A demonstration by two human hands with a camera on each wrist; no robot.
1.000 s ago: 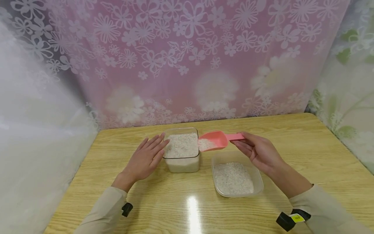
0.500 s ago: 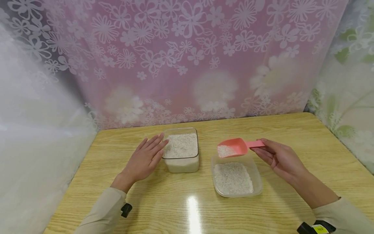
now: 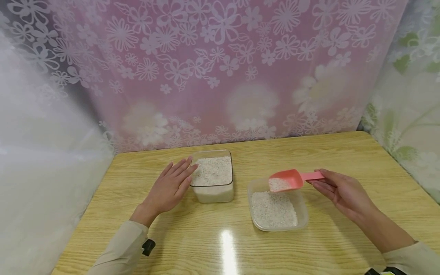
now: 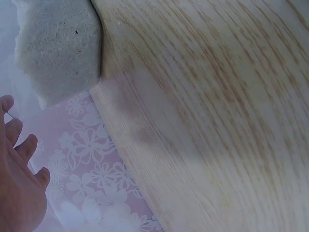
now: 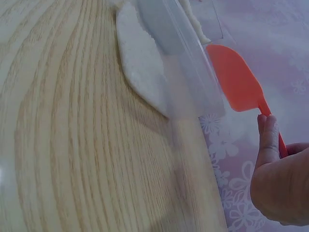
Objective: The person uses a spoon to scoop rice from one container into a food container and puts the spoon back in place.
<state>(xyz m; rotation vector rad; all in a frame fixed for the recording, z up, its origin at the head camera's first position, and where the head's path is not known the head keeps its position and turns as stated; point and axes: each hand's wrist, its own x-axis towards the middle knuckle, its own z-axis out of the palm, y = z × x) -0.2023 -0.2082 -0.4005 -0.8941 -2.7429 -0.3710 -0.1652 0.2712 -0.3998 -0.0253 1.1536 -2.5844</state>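
I'm holding the right hand (image 3: 342, 193) on the scoop (image 3: 287, 179), its grip closed on the pink handle, thumb on top and fingers underneath. In the right wrist view the thumb (image 5: 267, 140) is lying along the handle with the scoop (image 5: 237, 79) sticking out past it. The scoop is hanging tilted, mouth down and to the left, with rice (image 3: 279, 184) sitting in its bowl. It is over the back rim of the tub (image 3: 302, 214), not touching it as far as I can tell. The tub is a shallow clear one, sitting on the desk (image 3: 343, 152) just in front of the scoop, with a flat layer of rice on its floor.

My left hand (image 3: 170, 189) is lying flat on the desk, grip open, fingers straight and together, holding nothing. Its fingertips are touching the left wall of the box (image 3: 213, 193). The box is a taller clear square one, nearly full of rice, standing left of the tub with a gap of bare desk between them. The left wrist view is showing only the fingers (image 4: 19, 145), the desk edge and a blurred corner of the box.

A pink flowered sheet (image 3: 220, 68) is hanging behind the desk.
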